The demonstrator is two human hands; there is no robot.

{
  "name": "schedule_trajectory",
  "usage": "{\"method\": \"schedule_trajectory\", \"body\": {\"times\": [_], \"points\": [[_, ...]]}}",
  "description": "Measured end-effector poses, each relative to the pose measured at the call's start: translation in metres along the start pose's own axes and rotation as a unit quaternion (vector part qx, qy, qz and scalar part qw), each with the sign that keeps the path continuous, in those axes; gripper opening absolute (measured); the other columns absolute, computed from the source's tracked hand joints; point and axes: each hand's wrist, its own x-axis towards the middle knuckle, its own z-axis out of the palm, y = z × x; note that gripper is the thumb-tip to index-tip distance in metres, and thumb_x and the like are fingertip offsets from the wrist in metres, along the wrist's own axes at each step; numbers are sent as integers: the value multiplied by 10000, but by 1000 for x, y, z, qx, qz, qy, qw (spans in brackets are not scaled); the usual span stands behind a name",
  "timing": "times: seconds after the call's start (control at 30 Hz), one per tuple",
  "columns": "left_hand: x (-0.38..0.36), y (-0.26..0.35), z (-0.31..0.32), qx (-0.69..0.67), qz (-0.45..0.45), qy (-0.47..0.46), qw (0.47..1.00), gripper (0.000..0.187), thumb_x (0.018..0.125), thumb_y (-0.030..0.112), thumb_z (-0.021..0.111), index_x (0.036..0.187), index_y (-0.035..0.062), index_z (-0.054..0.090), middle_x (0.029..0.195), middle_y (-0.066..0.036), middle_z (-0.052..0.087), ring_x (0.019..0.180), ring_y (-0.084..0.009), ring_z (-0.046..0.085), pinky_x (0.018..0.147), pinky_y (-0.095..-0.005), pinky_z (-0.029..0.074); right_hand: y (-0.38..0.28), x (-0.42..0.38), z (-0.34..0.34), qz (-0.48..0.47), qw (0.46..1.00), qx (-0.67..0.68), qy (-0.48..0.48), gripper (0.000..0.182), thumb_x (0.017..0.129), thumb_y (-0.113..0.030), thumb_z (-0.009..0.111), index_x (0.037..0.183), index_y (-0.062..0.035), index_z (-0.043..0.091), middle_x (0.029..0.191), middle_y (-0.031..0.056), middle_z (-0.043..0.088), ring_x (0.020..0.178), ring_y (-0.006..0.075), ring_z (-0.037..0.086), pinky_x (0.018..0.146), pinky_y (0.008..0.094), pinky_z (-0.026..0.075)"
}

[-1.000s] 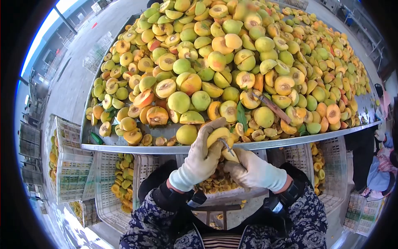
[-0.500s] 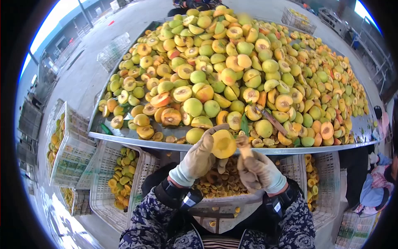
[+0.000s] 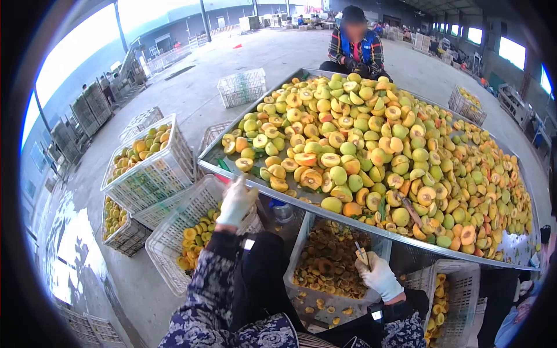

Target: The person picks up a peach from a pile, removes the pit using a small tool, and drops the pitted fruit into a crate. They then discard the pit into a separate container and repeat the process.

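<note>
My left hand (image 3: 237, 200), in a pale work glove, is by the table's left front edge, above a white crate (image 3: 168, 246) of yellow peach halves (image 3: 197, 239). Its fingers point up and look apart, with no fruit visible in them. My right hand (image 3: 380, 277), also gloved, grips a small knife (image 3: 362, 255) with a pale handle and a short metal blade. It is over the right side of a tub (image 3: 295, 261) of dark pits and peach scraps (image 3: 328, 258). Whole and halved peaches (image 3: 348, 148) are heaped on the metal table (image 3: 278, 196).
Stacked crates (image 3: 152, 174) of peaches stand on my left. Another crate (image 3: 458, 290) is by my right knee. A brown-handled tool (image 3: 412, 211) lies on the heap. Across the table sits a person (image 3: 355, 49) in a blue vest. A white crate (image 3: 242, 88) stands behind the table.
My left hand has moved left, away from my right hand, and the peach half it held is no longer in it. My right hand has lowered with the knife. The view has swung left and up.
</note>
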Motion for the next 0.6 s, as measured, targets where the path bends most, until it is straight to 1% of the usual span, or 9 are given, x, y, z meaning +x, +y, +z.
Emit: {"method": "schedule_trajectory", "body": {"times": [0.07, 0.17, 0.23, 0.27, 0.33, 0.4, 0.47, 0.53, 0.6], "points": [[28, 34, 13, 109, -107, -151, 977, 582, 892, 483, 522, 1233, 20, 614, 1222, -231, 608, 1284, -406, 452, 1089, -532, 295, 9, 7, 5, -20, 999, -19, 18, 356, 915, -369, 600, 1026, -33, 565, 822, 255, 634, 851, 458, 615, 704, 467, 481], [49, 34, 76, 254, -107, -121, 954, 675, 896, 608, 436, 1194, 45, 662, 1289, -219, 577, 1334, -356, 414, 1127, -540, 232, 16, 15, 8, -7, 996, -82, 27, 361, 912, -378, 598, 1028, -38, 566, 866, 267, 639, 895, 469, 601, 730, 486, 484], [51, 31, 95, 129, -122, -77, 981, 530, 860, 506, 535, 1061, 41, 692, 1107, -199, 663, 1203, -360, 526, 1052, -492, 347, 16, 16, 3, 8, 994, -107, 27, 361, 910, -379, 601, 1031, -40, 568, 875, 268, 639, 905, 475, 592, 733, 487, 484], [49, 31, 98, 73, -121, -60, 988, 453, 842, 456, 579, 998, 48, 699, 1026, -183, 692, 1123, -357, 586, 1010, -471, 396, 17, 16, 3, -5, 996, -74, 43, 365, 912, -378, 611, 1031, -36, 569, 851, 244, 647, 865, 440, 620, 720, 468, 490], [29, 49, 97, -32, -84, 20, 996, 284, 803, 326, 650, 909, 63, 670, 906, -159, 705, 927, -354, 655, 869, -439, 478, 16, 17, 2, -14, 998, -36, 58, 369, 915, -378, 621, 1031, -31, 570, 826, 220, 655, 824, 405, 648, 706, 449, 497], [17, 70, 99, -157, -49, 66, 984, 206, 844, 227, 629, 976, 69, 640, 877, -173, 686, 853, -359, 665, 748, -431, 515, 6, 22, -3, -39, 984, 161, 56, 356, 928, -353, 626, 1016, -14, 564, 732, 134, 634, 653, 228, 632, 610, 369, 495], [9, 94, 103, -161, -12, 70, 984, 220, 869, 220, 612, 1018, 60, 629, 882, -176, 678, 843, -371, 657, 751, -436, 516, -19, 30, -11, 7, 977, 210, 36, 328, 942, -321, 612, 999, -2, 558, 673, 64, 583, 565, 102, 534, 526, 295, 457], [7, 91, 129, -78, 123, 33, 989, 266, 891, 227, 605, 1083, 42, 613, 922, -192, 671, 853, -387, 649, 743, -436, 521, -27, 47, -12, 27, 971, 239, 19, 286, 950, -279, 600, 1000, -2, 550, 649, 48, 565, 515, 104, 515, 483, 286, 423], [8, 90, 149, -73, 149, -32, 986, 343, 911, 258, 600, 1161, 23, 590, 954, -207, 665, 882, -406, 640, 751, -446, 521, -7, 65, -1, -30, 970, 235, 53, 306, 951, -290, 606, 1011, 2, 539, 625, 41, 540, 512, 105, 493, 487, 285, 415]]}}
